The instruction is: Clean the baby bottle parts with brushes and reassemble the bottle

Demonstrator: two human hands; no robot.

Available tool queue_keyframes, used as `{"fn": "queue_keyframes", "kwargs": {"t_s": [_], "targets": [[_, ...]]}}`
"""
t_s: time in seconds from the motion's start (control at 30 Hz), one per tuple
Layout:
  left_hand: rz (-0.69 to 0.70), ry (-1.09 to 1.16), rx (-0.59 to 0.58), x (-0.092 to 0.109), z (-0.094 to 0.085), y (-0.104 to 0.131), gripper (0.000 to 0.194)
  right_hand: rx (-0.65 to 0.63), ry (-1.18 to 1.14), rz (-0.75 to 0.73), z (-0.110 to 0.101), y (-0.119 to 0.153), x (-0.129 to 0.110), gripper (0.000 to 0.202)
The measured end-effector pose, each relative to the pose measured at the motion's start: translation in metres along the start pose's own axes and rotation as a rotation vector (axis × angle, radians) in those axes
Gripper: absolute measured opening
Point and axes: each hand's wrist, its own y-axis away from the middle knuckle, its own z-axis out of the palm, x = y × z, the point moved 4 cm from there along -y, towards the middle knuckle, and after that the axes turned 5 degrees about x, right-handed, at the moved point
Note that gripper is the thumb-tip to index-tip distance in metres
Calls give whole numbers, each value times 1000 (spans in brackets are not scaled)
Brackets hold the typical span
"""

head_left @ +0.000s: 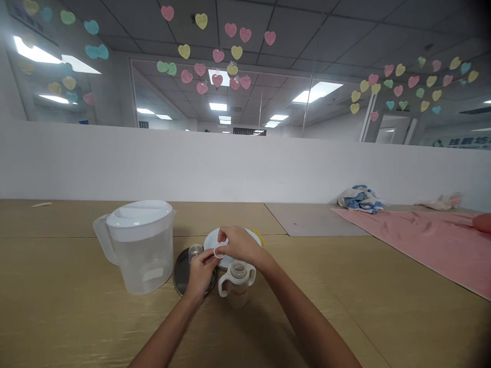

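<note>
My left hand (201, 273) and my right hand (240, 244) meet over the plate, fingers pinched on a small white bottle ring (219, 251) between them. Any finer part inside the ring is too small to make out. Just below my right hand stands an uncapped clear baby bottle (238, 286), upright, with a white handle on each side. Behind my hands lies a white plate (211, 238), partly covered by them. A dark round tray (180, 276) sits under my left hand, with a clear bottle cap (195, 251) on it.
A lidded translucent pitcher (143, 255) stands to the left, its handle facing left. Something yellow (258, 236) shows at the plate's right edge. Far right are a pink cloth (414, 237) and a crumpled blue-and-white cloth (360, 199) by the white wall (207, 163).
</note>
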Motion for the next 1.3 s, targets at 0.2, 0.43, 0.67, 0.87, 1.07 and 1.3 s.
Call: {"fn": "queue_keyframes", "kwargs": {"t_s": [0.2,0.43,0.67,0.87,1.07,1.3], "targets": [[54,-37,-13,-4,-1,-2,20,-34,392,-4,0,10,-27,16],[198,-196,26,-2,-1,0,18,322,383,-148,-11,8,-39,15],[296,-273,30,1,5,2,23,813,120,-236,-45,22,-39,13],[287,-272,-10,-4,5,2,24,973,24,-217,-59,26,-33,13],[289,-283,-19,-5,5,2,26,1001,-31,-187,-60,26,-29,12],[272,-329,-35,-8,1,-1,24,1194,-275,-209,-88,39,-25,14]]}}
